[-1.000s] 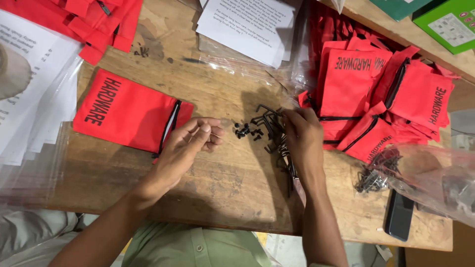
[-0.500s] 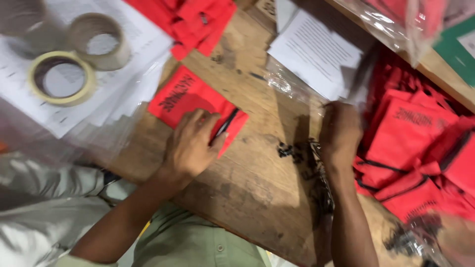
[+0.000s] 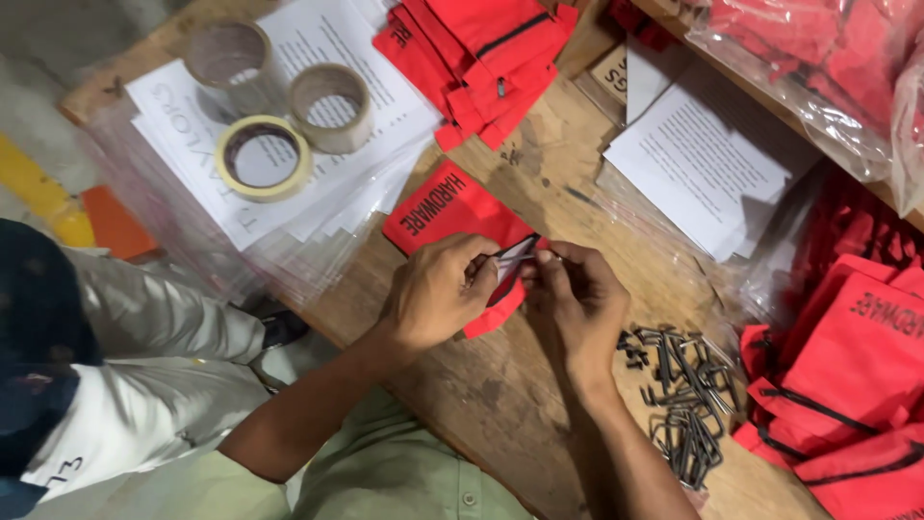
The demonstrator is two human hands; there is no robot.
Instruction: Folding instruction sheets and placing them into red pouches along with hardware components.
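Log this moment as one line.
left hand: holds red pouch | right hand: at pouch zipper opening | metal parts pile: beside right wrist

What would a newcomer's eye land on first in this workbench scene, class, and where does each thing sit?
First, the two hands meeting mid-bench: the left hand and right hand work at the zip mouth of a red zip pouch. Next, the heap of dark metal hex keys to the right of them, beside stacked red pouches. Three tape rolls rest on papers at upper left.
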